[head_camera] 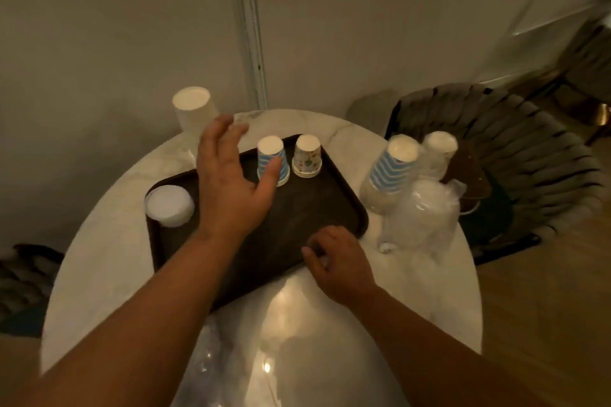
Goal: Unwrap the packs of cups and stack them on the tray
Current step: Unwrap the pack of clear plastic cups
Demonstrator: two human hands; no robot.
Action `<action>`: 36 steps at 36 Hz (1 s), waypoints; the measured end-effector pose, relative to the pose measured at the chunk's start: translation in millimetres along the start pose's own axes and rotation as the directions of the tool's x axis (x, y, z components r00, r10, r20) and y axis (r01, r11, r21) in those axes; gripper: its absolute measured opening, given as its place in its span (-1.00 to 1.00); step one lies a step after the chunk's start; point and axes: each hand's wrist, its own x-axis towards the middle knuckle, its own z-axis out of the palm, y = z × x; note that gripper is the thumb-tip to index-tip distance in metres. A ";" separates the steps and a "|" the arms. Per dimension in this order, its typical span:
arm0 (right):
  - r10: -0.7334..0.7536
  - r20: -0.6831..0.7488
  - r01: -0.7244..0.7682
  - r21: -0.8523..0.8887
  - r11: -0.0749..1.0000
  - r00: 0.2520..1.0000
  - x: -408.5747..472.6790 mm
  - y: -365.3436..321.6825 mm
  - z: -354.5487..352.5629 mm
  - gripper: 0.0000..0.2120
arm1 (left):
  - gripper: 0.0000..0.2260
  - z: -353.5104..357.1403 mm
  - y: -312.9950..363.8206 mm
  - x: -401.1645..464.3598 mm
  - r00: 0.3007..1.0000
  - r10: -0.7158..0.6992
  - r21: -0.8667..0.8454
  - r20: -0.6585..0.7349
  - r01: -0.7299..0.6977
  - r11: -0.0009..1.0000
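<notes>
- Progress is judged partial: three short upside-down stacks are set on the dark tray (344,208): white cups (169,205), blue-striped cups (273,160), patterned cups (307,157).
- Two wrapped packs (393,168) are seen on the round table (109,254) right of the tray, beside crumpled plastic wrap (426,218); a white stack (193,116) is left behind the tray.
- The left hand (228,182) is held over the tray, fingers spread, nothing gripped.
- The right hand (337,261) is rested at the tray's near edge, fingers curled; contents cannot be told.

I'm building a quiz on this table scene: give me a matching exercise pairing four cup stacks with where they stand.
Things:
1. blue-striped paper cup stack
2. floral-print paper cup stack
3. tall plain white cup stack
4. wrapped blue-striped cup pack

Places:
A. on the table right of the dark tray
B. on the table behind the tray's far left
C. on the tray, rightmost
D. on the tray, by the left hand's thumb

Pairs: 1-D, 2-C, 3-B, 4-A
</notes>
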 end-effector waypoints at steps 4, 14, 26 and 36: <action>0.042 -0.099 -0.047 -0.044 0.998 0.994 -47.9 33.8 -36.8 -0.69 | -0.57 33.0 35.3 -54.2 0.992 -0.046 -0.155 0.121 0.064 0.986; 0.856 -0.104 -0.784 0.359 0.507 0.506 -72.2 130.6 -153.3 -0.60 | -0.76 134.2 113.2 -106.4 0.848 -0.329 -0.315 0.416 0.474 0.822; 0.745 0.549 -0.885 0.451 0.117 0.379 14.8 147.2 -161.6 -0.38 | -0.66 217.5 168.0 -89.7 0.506 -0.651 -0.332 0.566 0.863 0.381; 0.709 0.603 -0.926 0.308 0.218 0.367 -6.1 121.0 -139.8 -0.36 | -0.84 185.4 155.4 -120.8 0.401 -0.738 -0.290 0.542 0.914 0.284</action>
